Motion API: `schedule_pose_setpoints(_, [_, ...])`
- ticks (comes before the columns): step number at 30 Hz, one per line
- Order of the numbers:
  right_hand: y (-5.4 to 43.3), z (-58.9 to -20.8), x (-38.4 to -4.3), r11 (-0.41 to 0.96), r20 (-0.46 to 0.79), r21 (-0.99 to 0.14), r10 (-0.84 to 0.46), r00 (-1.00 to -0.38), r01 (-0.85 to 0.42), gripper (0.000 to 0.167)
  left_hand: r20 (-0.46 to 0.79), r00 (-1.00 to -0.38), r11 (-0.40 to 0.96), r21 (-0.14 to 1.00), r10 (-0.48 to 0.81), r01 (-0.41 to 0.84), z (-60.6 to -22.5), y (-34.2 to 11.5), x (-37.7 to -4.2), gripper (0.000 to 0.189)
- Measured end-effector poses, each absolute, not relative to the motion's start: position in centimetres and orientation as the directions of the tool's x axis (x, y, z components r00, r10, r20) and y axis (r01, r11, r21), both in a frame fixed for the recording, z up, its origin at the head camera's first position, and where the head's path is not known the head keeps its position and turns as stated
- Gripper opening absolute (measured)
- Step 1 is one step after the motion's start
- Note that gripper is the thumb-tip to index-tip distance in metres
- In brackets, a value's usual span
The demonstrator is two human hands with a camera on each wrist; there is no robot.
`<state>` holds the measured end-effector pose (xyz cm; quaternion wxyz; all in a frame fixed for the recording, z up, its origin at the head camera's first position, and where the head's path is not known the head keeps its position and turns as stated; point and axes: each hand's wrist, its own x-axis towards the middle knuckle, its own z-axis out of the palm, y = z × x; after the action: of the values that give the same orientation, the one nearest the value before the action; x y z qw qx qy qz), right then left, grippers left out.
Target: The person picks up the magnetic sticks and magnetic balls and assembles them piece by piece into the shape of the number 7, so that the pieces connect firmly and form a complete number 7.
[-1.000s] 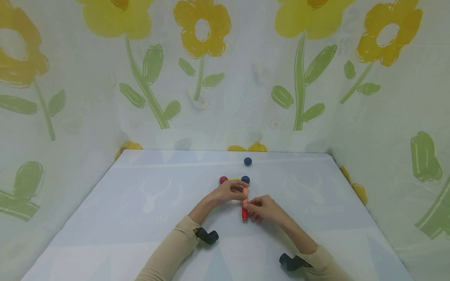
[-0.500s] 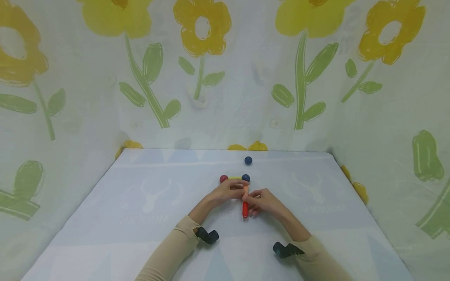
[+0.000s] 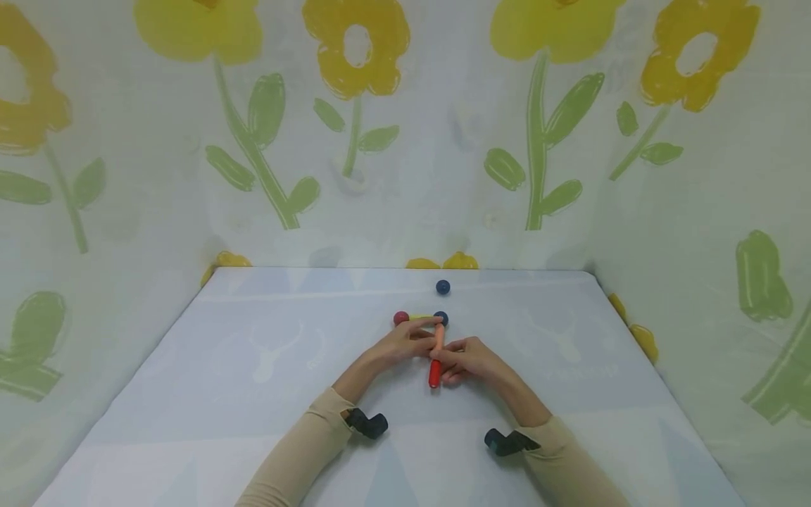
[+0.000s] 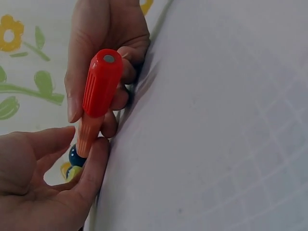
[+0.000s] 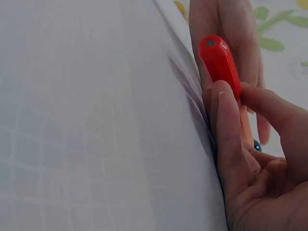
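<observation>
An orange stick [image 3: 439, 336] and a red stick [image 3: 434, 374] lie end to end in one line in the head view. A grey disc marks the near end of the red one [image 4: 109, 58]. My left hand [image 3: 400, 343] holds the orange stick between thumb and fingers, close to a blue ball [image 3: 441, 318]. With thumb and index finger, my right hand [image 3: 472, 360] pinches the red stick near where the two sticks meet; fingers partly hide that joint. A yellow stick [image 3: 421, 317] runs from this blue ball to a red ball [image 3: 401, 318].
Farther back on the pale table [image 3: 304, 422], a second blue ball [image 3: 443, 286] stands by itself. Flower-printed cloth [image 3: 437, 162] closes off the table's back and sides. A dark wrist-camera mount [image 3: 367, 424] sits on each forearm.
My right hand has shifted forward and slightly left, its fingertips now nearer the joint of the two sticks. The left hand stays about where it was; the head view shifts slightly.
</observation>
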<state>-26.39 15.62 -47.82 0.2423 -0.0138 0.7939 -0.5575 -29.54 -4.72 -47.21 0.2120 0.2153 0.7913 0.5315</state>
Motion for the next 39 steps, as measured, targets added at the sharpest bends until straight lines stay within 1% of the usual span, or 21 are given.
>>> schedule_pose_setpoints(4, [15.6,-48.0,-26.5,0.377,-0.365,-0.893,-0.290,-0.885,0.245,0.053,-0.110,-0.803,0.354,0.926,0.586,0.132,-46.9,-4.8,-29.7,0.052])
schedule_pose_setpoints(8, [15.7,-48.2,-26.7,0.371,-0.371,-0.893,-0.283,-0.884,0.256,0.052,-0.086,-0.795,0.400,0.893,0.601,0.206,-46.4,-4.9,-30.1,0.049])
schedule_pose_setpoints(13, [15.5,-48.2,-26.8,0.367,-0.386,-0.889,-0.273,-0.881,0.275,0.049,-0.040,-0.835,0.495,0.821,0.548,0.286,-45.6,-5.0,-30.9,0.036])
schedule_pose_setpoints(16, [15.5,-48.0,-26.8,0.371,-0.406,-0.879,-0.256,-0.877,0.298,0.048,-0.008,-0.855,0.514,0.802,0.518,0.304,-44.6,-4.7,-31.7,0.031])
schedule_pose_setpoints(20, [15.5,-47.8,-26.7,0.380,-0.428,-0.867,-0.241,-0.871,0.321,0.047,0.048,-0.864,0.510,0.791,0.501,0.339,-43.5,-4.2,-33.3,0.030])
schedule_pose_setpoints(23, [15.4,-47.7,-26.8,0.384,-0.435,-0.863,-0.236,-0.869,0.328,0.048,0.058,-0.877,0.511,0.794,0.477,0.330,-43.1,-3.7,-34.6,0.033])
schedule_pose_setpoints(27, [15.5,-47.6,-26.9,0.395,-0.434,-0.859,-0.224,-0.873,0.326,0.048,0.033,-0.898,0.522,0.804,0.439,0.285,-42.8,-2.7,-36.2,0.039])
schedule_pose_setpoints(31, [15.6,-47.7,-26.9,0.407,-0.433,-0.854,-0.209,-0.877,0.324,0.049,0.030,-0.910,0.522,0.811,0.414,0.264,-43.4,-1.6,-37.5,0.045])
schedule_pose_setpoints(39, [15.7,-48.0,-26.9,0.394,-0.414,-0.870,-0.256,-0.874,0.297,0.047,-0.002,-0.940,0.556,0.806,0.342,0.201,-44.6,-0.6,-38.8,0.048])
